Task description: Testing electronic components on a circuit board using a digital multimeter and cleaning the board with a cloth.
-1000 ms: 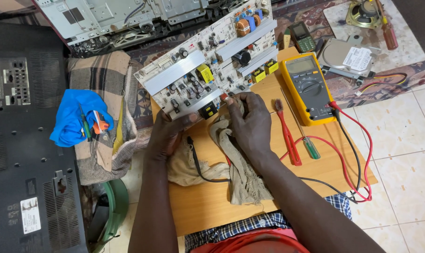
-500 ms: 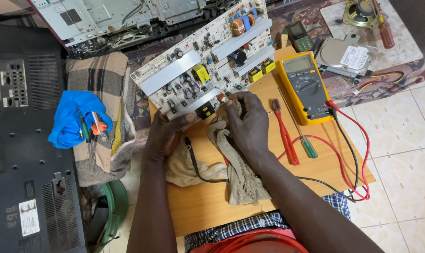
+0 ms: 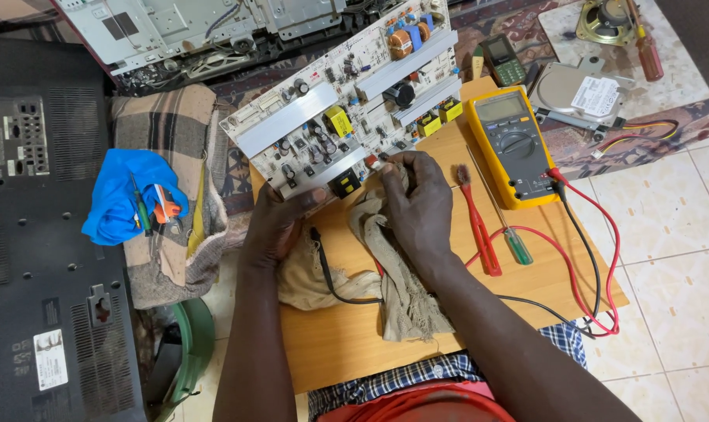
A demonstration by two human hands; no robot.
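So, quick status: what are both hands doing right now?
Left hand grips circuit board edge. Right hand presses beige rag against it. Black lead lies under the hands.

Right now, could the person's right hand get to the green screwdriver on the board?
Probably yes. The right hand is at the circuit board, and the green screwdriver lies just to its right on the wooden board, nothing between them but a red brush.

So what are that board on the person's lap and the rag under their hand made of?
The board looks like pale, matte wood or plywood, its surface smooth and evenly tan. The rag looks like coarse woven cloth, beige and dingy, limp and crumpled under the right hand.
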